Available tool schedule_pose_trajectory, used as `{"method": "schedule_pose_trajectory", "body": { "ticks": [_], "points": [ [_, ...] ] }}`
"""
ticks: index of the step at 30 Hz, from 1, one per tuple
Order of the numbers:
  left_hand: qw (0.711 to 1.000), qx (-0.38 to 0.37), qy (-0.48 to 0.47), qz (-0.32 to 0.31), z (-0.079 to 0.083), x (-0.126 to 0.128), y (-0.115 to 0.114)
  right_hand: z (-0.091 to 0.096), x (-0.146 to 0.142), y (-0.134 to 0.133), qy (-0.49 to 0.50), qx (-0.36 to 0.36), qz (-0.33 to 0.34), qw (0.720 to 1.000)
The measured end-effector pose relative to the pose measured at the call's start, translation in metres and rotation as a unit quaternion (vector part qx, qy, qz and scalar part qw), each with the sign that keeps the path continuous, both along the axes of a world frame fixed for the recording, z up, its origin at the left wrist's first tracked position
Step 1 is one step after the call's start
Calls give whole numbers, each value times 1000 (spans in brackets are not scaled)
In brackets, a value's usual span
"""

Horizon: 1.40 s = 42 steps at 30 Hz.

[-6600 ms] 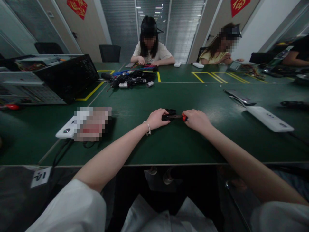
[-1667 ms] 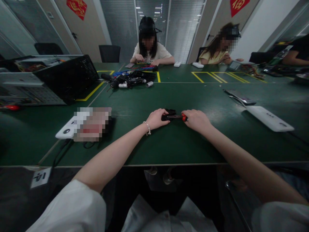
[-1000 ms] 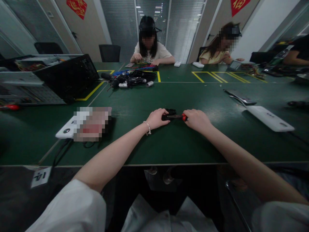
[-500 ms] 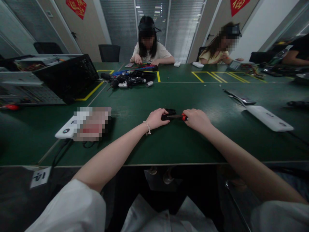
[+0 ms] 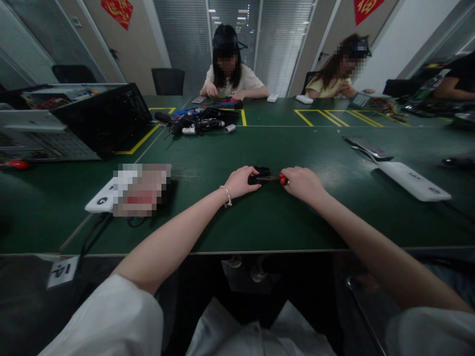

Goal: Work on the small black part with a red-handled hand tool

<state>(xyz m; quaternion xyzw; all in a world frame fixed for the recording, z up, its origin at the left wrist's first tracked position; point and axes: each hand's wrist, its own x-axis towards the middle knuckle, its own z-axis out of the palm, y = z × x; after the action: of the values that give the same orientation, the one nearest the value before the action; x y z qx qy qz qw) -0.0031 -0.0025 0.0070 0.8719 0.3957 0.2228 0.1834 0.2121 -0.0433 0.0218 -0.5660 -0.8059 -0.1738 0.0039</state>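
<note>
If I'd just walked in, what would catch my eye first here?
Probably the two bare hands at the green table's middle: the left hand holds a small black part, the right hand a red-handled tool that reaches toward it. Next, the bulky computer case at the table's left, then the red-and-gold decoration at upper left.

Dim light — soft glare on green tabletop (image 5: 330,148) | deep shadow beneath it | edges — stretched

Computer case (image 5: 100,121) at table's (image 5: 260,222) left, cable heap (image 5: 200,118) behind-left of tool (image 5: 273,179), device (image 5: 413,181) right
</note>
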Motion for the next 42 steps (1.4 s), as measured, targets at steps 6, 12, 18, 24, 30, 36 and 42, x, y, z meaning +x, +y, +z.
{"method": "schedule_pose_trajectory", "body": {
  "ticks": [6,12,18,24,30,36,42],
  "points": [
    [1000,-4,1,-1,0,0,0,-1,0,1,-1,-4,-2,1000],
    [1000,-6,1,-3,0,-1,1,-2,2,1,3,-5,1,1000],
    [1000,-5,-4,-4,0,0,1,-2,1,1,3,-5,2,1000],
    [1000,-4,4,1,1,0,-1,-2,-1,0,-11,-5,0,1000],
    [1000,-4,-2,-2,1,0,0,-3,-1,-2,-11,7,10,1000],
    [1000,-11,4,1,1,0,0,-4,0,-1,3,8,13,1000],
    [1000,-5,2,-1,1,0,-1,-1,-1,-2,0,-2,11,1000]
  ]
}}
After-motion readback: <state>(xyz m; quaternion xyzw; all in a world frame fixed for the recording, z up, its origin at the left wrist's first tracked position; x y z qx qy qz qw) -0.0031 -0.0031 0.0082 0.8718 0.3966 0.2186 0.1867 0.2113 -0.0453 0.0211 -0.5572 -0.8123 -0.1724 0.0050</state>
